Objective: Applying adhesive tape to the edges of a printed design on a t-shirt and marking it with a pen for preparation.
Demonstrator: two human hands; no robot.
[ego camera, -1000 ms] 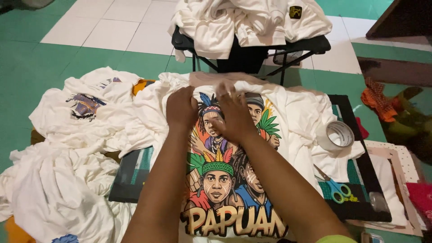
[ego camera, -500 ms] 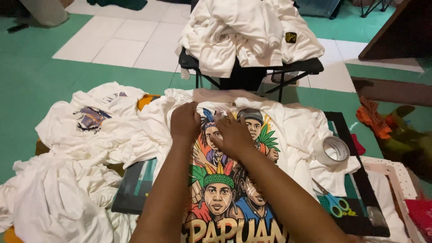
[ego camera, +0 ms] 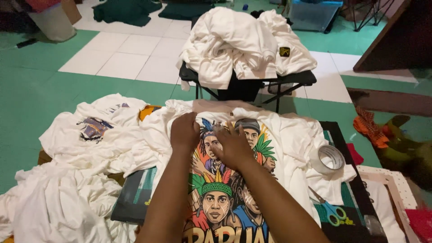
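A white T-shirt [ego camera: 292,135] lies spread in front of me, its chest covered by a colourful print of several faces with feathers and leaves [ego camera: 220,198]. My left hand [ego camera: 184,131] rests palm down on the print's upper left edge. Beside it, my right hand [ego camera: 231,146] lies flat on the upper middle of the print, fingers slightly spread. Neither hand holds anything. The shirt lies on a dark board [ego camera: 135,198] whose edges show on both sides.
A heap of white shirts [ego camera: 85,166] fills the left. A tape roll [ego camera: 330,158] and green-handled scissors [ego camera: 330,211] lie at the right. A black folding table [ego camera: 288,81] piled with white garments [ego camera: 238,45] stands behind. Coloured cloth [ego camera: 371,126] lies on the floor.
Both hands have slid down the print toward me, still flat on the shirt. The view has tilted up, showing more of the floor and table behind.
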